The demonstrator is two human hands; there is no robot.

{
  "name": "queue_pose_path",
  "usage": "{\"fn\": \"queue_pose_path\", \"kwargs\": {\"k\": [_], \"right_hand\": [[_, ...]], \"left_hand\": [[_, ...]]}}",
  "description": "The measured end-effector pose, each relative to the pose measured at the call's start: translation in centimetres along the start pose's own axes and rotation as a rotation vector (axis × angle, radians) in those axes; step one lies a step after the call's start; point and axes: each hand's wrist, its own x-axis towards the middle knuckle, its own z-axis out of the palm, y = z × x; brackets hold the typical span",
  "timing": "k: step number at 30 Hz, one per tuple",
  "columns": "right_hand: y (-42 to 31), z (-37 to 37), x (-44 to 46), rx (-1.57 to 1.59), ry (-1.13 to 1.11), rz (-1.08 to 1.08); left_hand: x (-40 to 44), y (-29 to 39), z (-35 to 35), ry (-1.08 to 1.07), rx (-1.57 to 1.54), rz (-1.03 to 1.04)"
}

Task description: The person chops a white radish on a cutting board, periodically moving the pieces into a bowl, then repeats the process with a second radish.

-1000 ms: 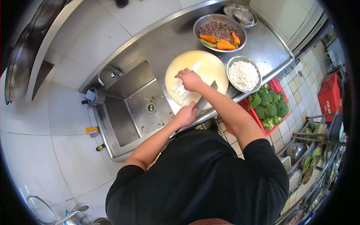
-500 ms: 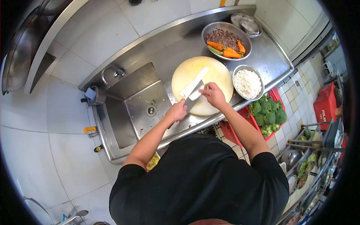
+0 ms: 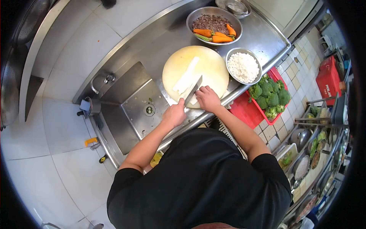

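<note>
My left hand (image 3: 174, 114) is closed round the handle of a broad kitchen knife (image 3: 195, 90), whose blade points up and right over the round cutting board (image 3: 210, 63). Close to the blade, on its right, my right hand (image 3: 207, 99) has its fingers bent down onto a small white food piece (image 3: 193, 100) at the board's near edge. The fingers partly hide that piece. A long white food strip (image 3: 187, 74) lies on the board, left of the blade; I cannot tell its exact kind.
Behind the board stands a steel bowl (image 3: 188, 24) with carrots (image 3: 221, 39) and chopped brown food. A bowl of white diced pieces (image 3: 243, 68) is to the right. Broccoli (image 3: 271, 95) fills a red crate (image 3: 249, 112) below the counter edge. Left is a sink (image 3: 126, 131).
My right hand has come down from above the board onto the white piece. The knife blade has turned more upright beside it. The whole view has shifted slightly.
</note>
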Motion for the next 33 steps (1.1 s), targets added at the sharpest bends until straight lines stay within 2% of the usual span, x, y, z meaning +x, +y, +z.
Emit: {"fn": "queue_pose_path", "kwargs": {"k": [5, 8, 12, 14, 18, 21, 27, 30, 33], "right_hand": [[0.1, 0.1, -0.4, 0.041, 0.070, -0.011], [0.3, 0.4, -0.7, 0.075, 0.084, 0.002], [0.6, 0.7, -0.8, 0.104, 0.130, 0.007], [0.5, 0.7, -1.1, 0.129, 0.135, 0.012], [0.7, 0.6, -1.2, 0.134, 0.116, 0.052], [1.0, 0.9, -1.5, 0.141, 0.128, 0.048], [1.0, 1.1, -2.0, 0.125, 0.175, 0.079], [0.9, 0.9, -2.1, 0.125, 0.193, 0.060], [1.3, 1.1, -2.1, 0.104, 0.188, 0.035]], "left_hand": [[0.6, 0.0, 2.0, -0.039, 0.011, -0.045], [2.6, -0.1, 1.5, 0.009, 0.028, 0.051], [-0.3, 1.0, 0.1, -0.044, 0.081, 0.024], [0.7, 0.9, 1.6, -0.035, 0.054, 0.015], [0.7, 1.1, 0.2, -0.006, 0.070, 0.057], [0.1, 0.8, 2.5, -0.011, 0.036, 0.007], [-0.6, 1.7, 0.6, -0.031, 0.037, 0.045], [1.0, 1.1, 3.1, 0.023, -0.029, 0.041], [3.0, 1.5, 2.1, 0.045, 0.006, 0.098]]}}
